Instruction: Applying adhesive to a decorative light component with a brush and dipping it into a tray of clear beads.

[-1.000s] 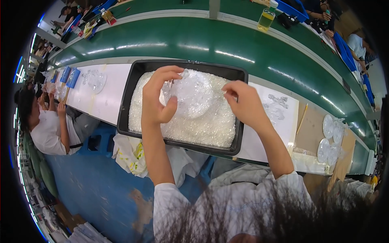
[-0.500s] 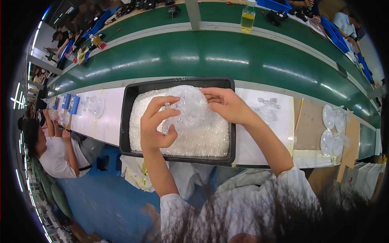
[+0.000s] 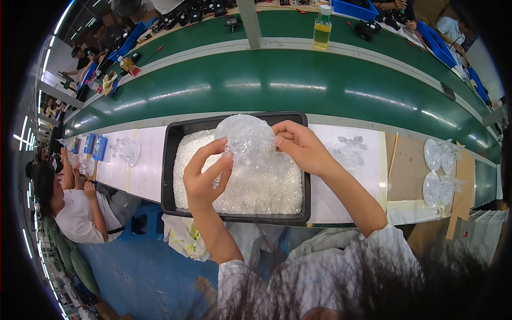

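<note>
A clear round plastic disc point(image 3: 246, 130) with irregular transparent bits on its face is held up over a black tray point(image 3: 167, 176) of clear granules point(image 3: 261, 189). Its right edge is pinched between the thumb and fingers of my right hand point(image 3: 301, 146). On the other side, my left hand point(image 3: 205, 176) has its fingertips drawn together at the disc's lower left edge. Small transparent pieces show by the left thumb and palm; their exact shape is hard to make out.
Clear plastic parts point(image 3: 349, 152) lie on white paper right of the tray, with a pencil point(image 3: 393, 154) beyond. More clear discs point(image 3: 432, 188) sit farther right. Left are another clear part point(image 3: 129, 152), blue boxes point(image 3: 100, 146) and a seated person point(image 3: 80, 208). A green conveyor point(image 3: 213, 96) runs behind.
My left fingers have closed from a spread pose to a pinch at the disc's edge. The right hand keeps its hold. The whole view has shifted slightly, so the tray appears lower.
</note>
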Demonstrator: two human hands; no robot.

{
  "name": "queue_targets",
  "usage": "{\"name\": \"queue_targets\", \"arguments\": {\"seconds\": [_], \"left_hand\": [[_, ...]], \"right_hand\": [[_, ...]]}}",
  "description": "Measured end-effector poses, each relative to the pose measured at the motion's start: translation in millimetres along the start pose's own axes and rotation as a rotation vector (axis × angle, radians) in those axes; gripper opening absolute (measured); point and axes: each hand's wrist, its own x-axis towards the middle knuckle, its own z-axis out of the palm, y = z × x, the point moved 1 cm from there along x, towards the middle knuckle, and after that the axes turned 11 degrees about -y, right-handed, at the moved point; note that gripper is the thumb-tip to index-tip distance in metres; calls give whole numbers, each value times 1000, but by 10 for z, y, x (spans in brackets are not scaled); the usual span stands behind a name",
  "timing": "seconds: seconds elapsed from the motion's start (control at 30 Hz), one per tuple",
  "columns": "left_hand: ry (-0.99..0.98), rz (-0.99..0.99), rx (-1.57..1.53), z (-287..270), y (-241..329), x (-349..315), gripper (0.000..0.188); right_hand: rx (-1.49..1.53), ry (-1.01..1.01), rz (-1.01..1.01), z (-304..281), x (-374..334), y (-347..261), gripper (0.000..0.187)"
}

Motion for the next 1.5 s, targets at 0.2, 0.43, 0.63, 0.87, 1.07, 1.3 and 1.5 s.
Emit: {"name": "queue_targets", "arguments": {"seconds": [0.2, 0.43, 0.63, 0.87, 1.07, 1.3, 1.5], "left_hand": [[101, -39, 153, 6, 9, 35, 35], [146, -65, 201, -88, -118, -13, 33], [36, -110, 142, -122, -166, 18, 32], [57, -147, 71, -135, -136, -7, 30], [116, -204, 3, -109, -175, -7, 33], [-81, -230, -193, -216, -230, 149, 29], [-273, -285, -255, -200, -244, 364, 24]], "right_hand": [[-68, 44, -55, 17, -52, -42, 21], [-523, 24, 64, 171, -177, -118, 27], [-1484, -546, 154, 481, -401, 70, 44], [-1514, -561, 124, 514, -415, 201, 16], [-1511, -581, 65, 371, -355, 72, 7], [-1110, -92, -206, 298, -40, -681, 15], [-1164, -70, -229, 293, 242, -755, 20]]}}
